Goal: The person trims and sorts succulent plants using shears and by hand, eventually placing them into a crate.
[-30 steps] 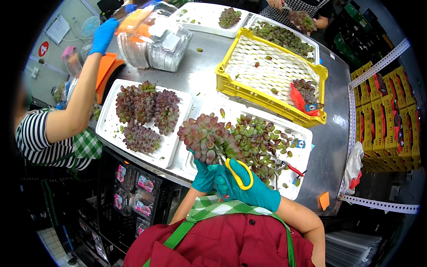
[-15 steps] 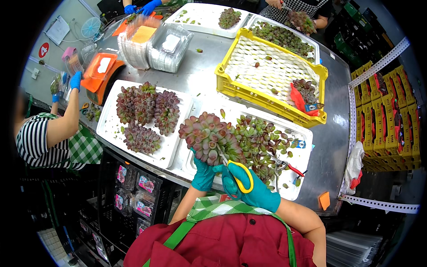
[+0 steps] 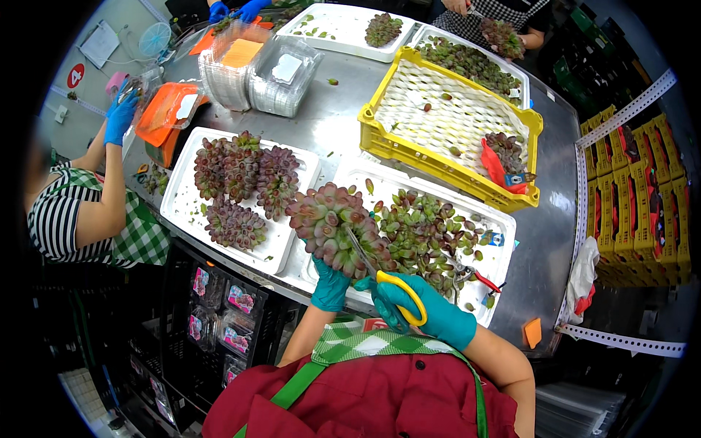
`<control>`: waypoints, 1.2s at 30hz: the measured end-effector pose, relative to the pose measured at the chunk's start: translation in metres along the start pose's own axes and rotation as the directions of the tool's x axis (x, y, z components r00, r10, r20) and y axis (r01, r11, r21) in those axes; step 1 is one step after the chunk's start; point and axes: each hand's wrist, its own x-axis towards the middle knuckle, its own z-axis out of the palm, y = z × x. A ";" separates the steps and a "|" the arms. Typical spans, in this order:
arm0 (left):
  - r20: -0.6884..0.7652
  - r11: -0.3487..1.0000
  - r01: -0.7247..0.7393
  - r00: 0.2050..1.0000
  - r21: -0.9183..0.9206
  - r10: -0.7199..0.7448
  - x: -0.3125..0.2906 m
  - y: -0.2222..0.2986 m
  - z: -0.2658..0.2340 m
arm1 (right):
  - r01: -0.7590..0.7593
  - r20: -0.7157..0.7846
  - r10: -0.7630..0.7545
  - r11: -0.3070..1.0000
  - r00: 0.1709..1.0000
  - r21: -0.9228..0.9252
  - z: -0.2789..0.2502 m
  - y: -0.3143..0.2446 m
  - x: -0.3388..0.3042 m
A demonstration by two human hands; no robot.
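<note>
My left hand (image 3: 331, 286), in a teal glove, is closed under a large rosette-covered succulent cluster (image 3: 332, 223) with pinkish-green leaves; most of its fingers are hidden beneath the plant. In my right hand (image 3: 438, 315), also gloved, is a pair of scissors (image 3: 406, 292) with yellow handles. Their metal blades reach up against the leaves of the cluster. Beneath lies a white tray (image 3: 496, 252) of loose green and reddish leaves. A pair of red-handled pruning shears (image 3: 485, 279) rests on those leaves at the right.
To the left, another white tray (image 3: 179, 197) bears several purple succulent clusters (image 3: 232, 171). Behind stand a yellow crate (image 3: 372, 135) lined with white netting and stacked clear plastic boxes (image 3: 281, 77). An orange piece (image 3: 532, 332) lies near the right edge. Co-workers handle things at the left and far side.
The succulent cluster has shifted slightly left and turned in my left hand. The scissors' blades now lie further up over its leaves. The left co-worker's hands have moved up together.
</note>
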 end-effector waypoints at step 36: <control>0.006 0.999 -0.023 1.000 -0.029 0.023 -0.005 0.009 -0.004 | -0.116 -0.202 -0.259 0.311 0.945 -0.943 -0.006 -0.004 -0.001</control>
